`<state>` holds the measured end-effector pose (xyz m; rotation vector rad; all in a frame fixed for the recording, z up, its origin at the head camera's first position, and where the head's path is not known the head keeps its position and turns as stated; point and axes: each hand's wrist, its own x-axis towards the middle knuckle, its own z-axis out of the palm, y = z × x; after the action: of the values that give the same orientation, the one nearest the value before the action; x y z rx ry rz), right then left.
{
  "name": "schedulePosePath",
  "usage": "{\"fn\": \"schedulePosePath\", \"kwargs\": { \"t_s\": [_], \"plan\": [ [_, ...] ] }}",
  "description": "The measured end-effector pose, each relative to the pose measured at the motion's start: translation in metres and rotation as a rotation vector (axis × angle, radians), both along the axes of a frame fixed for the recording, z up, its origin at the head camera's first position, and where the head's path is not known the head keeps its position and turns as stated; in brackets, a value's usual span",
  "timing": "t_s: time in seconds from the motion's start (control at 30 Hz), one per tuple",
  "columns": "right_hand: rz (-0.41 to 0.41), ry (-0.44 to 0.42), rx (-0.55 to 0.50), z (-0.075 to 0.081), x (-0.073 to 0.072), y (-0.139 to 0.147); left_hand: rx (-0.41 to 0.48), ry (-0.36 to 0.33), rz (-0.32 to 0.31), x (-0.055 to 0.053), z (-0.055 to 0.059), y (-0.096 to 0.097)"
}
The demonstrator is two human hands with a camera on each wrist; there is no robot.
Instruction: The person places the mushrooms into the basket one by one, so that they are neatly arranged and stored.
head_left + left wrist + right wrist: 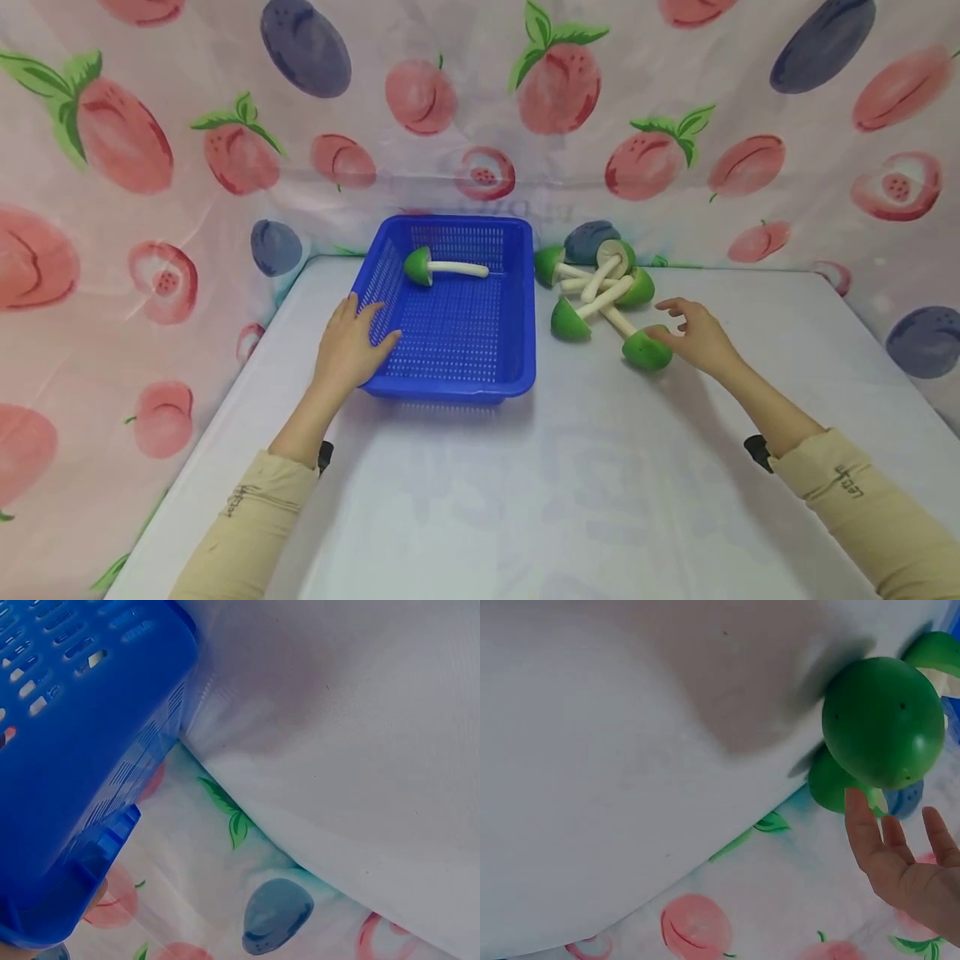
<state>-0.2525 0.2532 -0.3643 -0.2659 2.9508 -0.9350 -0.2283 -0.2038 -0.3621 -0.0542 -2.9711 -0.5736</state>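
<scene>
A blue plastic basket with slotted walls stands on the white table. My left hand rests on its left rim, thumb and fingers spread over the edge; in the left wrist view most of that hand is hidden behind the basket. One toy mushroom, green-capped with a white stem, lies inside. Right of the basket, several similar mushrooms lie in a loose pile. My right hand is beside the nearest mushroom, its fingers apart and curled around nothing. In the right wrist view its fingertips appear just below a green cap.
Behind and left of the table hangs a pale cloth printed with peaches and plums. The basket's far side stands near the table's back edge, and the mushroom pile reaches close to that edge too.
</scene>
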Motion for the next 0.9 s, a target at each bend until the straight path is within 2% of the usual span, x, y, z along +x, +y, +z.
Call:
{"fn": "schedulePosePath", "kwargs": {
  "t_s": [0.3, 0.53, 0.7, 0.9],
  "plan": [
    [0.002, -0.176, -0.12, -0.014, -0.001, 0.0, -0.003, -0.001, -0.001, 0.0, -0.001, -0.001],
    [-0.007, -0.167, -0.125, -0.017, -0.002, -0.002, 0.004, -0.002, 0.002, 0.002, -0.002, -0.001],
    [-0.045, -0.165, -0.101, -0.019, -0.002, -0.005, 0.009, -0.009, 0.011, 0.004, -0.002, -0.001],
    [-0.094, -0.228, -0.074, -0.021, -0.004, -0.006, 0.0, 0.0, 0.003, 0.001, -0.001, 0.0]
  ]
}}
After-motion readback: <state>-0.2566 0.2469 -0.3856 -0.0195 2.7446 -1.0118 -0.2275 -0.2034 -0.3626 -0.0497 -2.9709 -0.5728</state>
